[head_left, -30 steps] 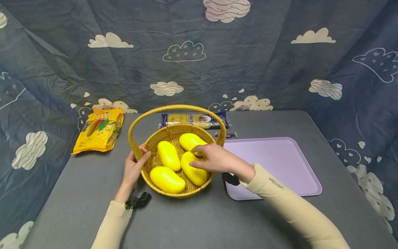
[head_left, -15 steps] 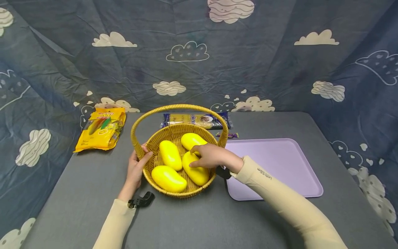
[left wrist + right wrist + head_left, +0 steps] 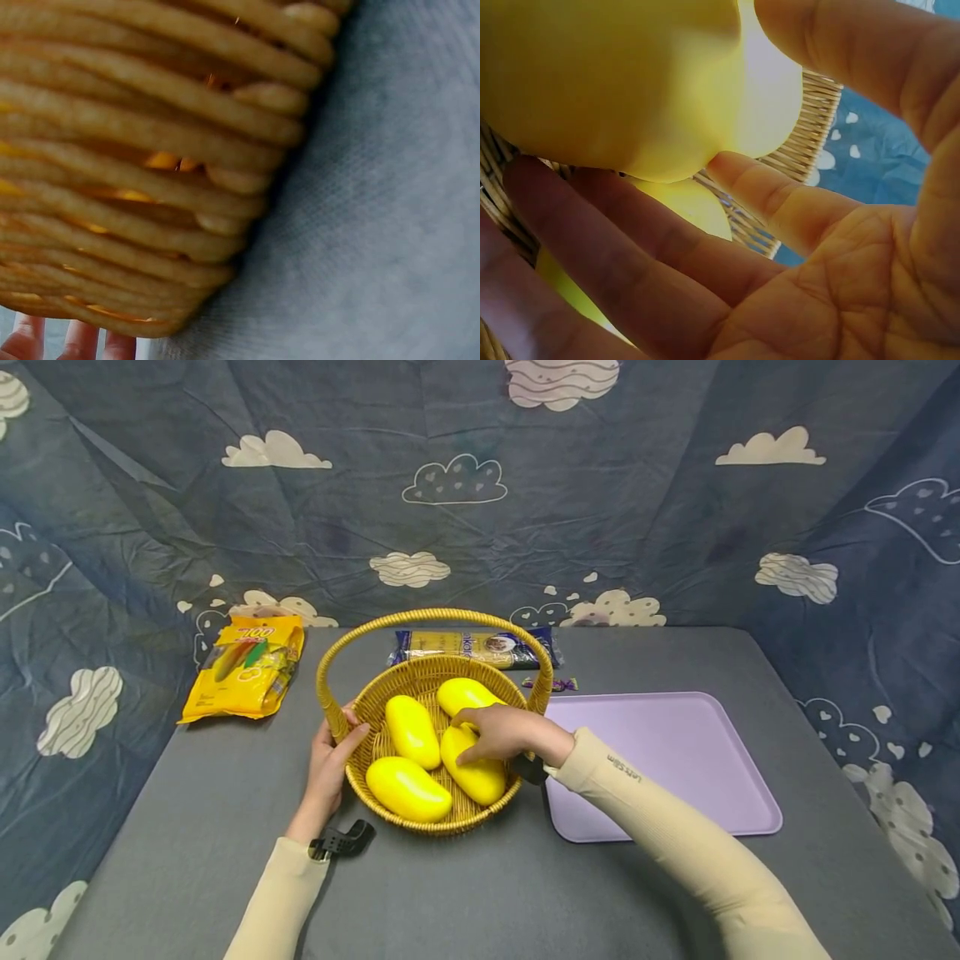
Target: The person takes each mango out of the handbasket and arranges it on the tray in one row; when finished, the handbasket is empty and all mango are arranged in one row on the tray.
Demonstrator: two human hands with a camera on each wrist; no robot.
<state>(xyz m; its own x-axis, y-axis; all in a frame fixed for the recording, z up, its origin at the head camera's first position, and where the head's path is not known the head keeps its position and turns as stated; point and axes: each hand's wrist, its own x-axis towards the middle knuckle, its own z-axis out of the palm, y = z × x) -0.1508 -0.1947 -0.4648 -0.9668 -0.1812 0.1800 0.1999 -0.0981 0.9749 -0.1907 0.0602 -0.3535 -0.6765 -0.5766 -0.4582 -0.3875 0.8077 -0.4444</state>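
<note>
A woven basket [image 3: 435, 828] with a tall arched handle stands on the table and holds several yellow mangoes. My left hand [image 3: 326, 777] grips its left side at the handle's base, thumb over the rim. In the left wrist view the weave [image 3: 142, 135] fills the left side, with fingertips [image 3: 80, 339] below it. My right hand [image 3: 504, 732] reaches in from the right, fingers and thumb curled round the front-right mango [image 3: 482, 781]. The right wrist view shows that mango [image 3: 615, 90] between thumb and fingers. Other mangoes lie beside it: one left [image 3: 412, 735], one front-left [image 3: 408, 789], one behind [image 3: 463, 695].
A lilac tray [image 3: 660, 760] lies right of the basket. Behind the basket are a blue-and-yellow pasta packet [image 3: 453, 645] and a small purple wrapped candy [image 3: 553, 683]. A yellow bag of sweets [image 3: 243, 668] sits at the back left. Cloud-patterned cloth [image 3: 600, 510] hangs behind the table.
My right hand has shifted slightly left and its fingers have settled around the front-right mango. The left hand keeps its hold on the basket. The head view has shifted a little.
</note>
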